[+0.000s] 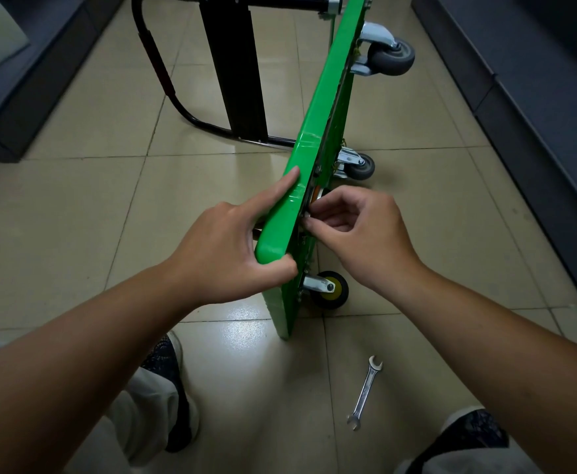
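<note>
Green cart deck (328, 97) stands on its long edge on the floor (75, 217), long axis running away from the person. Left hand (232, 254) grips the deck's near top corner, thumb wrapped over the edge. Right hand (359, 234), on the underside, pinches a small fastener (307, 217) just left of its fingertips; the right hand is nearer. The fastener is mostly hidden, type unclear. Caster (330, 289) sits below it. Wrench (366, 393) lies on the floor, untouched.

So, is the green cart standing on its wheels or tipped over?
Tipped on its side: the green deck stands on edge on the tiles, casters pointing sideways.
</note>
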`<state>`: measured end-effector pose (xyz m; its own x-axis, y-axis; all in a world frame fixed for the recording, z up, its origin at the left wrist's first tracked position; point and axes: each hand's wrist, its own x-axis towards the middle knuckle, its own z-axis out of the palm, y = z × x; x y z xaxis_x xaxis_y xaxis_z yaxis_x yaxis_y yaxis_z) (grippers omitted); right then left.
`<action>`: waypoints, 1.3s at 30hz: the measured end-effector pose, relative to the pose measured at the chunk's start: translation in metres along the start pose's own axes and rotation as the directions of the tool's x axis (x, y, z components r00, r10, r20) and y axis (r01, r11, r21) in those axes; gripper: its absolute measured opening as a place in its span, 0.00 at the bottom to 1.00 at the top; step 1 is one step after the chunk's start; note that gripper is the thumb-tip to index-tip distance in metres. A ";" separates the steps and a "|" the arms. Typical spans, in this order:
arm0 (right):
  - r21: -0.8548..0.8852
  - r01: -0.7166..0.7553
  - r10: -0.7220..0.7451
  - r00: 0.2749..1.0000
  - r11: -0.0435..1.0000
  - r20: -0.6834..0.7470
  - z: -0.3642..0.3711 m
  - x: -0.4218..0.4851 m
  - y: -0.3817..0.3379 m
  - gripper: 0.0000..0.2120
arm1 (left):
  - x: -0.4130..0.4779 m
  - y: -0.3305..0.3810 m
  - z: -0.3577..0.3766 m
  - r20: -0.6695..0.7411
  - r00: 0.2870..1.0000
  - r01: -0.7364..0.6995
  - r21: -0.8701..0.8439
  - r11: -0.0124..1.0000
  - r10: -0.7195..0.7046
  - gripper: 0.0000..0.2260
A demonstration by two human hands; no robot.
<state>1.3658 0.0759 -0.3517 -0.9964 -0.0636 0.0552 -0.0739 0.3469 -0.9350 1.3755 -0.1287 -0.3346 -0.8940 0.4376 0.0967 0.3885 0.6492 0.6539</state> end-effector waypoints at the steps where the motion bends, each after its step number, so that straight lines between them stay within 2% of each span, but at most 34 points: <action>1: -0.004 -0.001 0.001 1.000 1.000 0.000 0.000 0.000 0.000 0.07 | 0.000 0.000 0.000 0.001 1.000 0.000 0.000 1.000 0.000 0.43; 12: -0.116 0.018 -0.020 1.000 0.993 -0.017 0.001 0.001 0.004 0.06 | 0.000 0.000 0.000 0.005 1.000 -0.001 -0.010 1.000 0.001 0.42; 17: -0.065 0.022 -0.022 1.000 0.998 0.001 0.000 -0.001 0.001 0.08 | 0.000 0.000 0.001 0.006 1.000 0.000 -0.007 1.000 0.000 0.42; 22: 0.018 0.009 -0.008 1.000 1.000 -0.015 -0.001 0.001 -0.001 0.03 | 0.000 -0.001 0.001 0.009 1.000 -0.001 -0.011 1.000 0.001 0.42; 28: 0.090 -0.019 0.020 1.000 0.996 -0.006 -0.002 0.000 -0.003 0.08 | 0.001 -0.001 0.001 0.006 1.000 -0.002 -0.012 1.000 0.002 0.42; 34: 0.042 0.009 -0.008 1.000 0.999 -0.017 0.002 -0.002 0.001 0.09 | 0.002 0.000 0.001 -0.004 1.000 -0.003 -0.006 1.000 0.003 0.42; 39: 0.075 0.009 -0.007 1.000 0.997 -0.029 0.005 -0.004 0.004 0.08 | 0.001 0.001 0.001 -0.012 1.000 -0.004 -0.001 1.000 0.004 0.42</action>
<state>1.3696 0.0733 -0.3574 -0.9967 -0.0386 0.0715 -0.0794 0.2756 -0.9580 1.3751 -0.1267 -0.3345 -0.8952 0.4322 0.1084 0.3917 0.6472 0.6540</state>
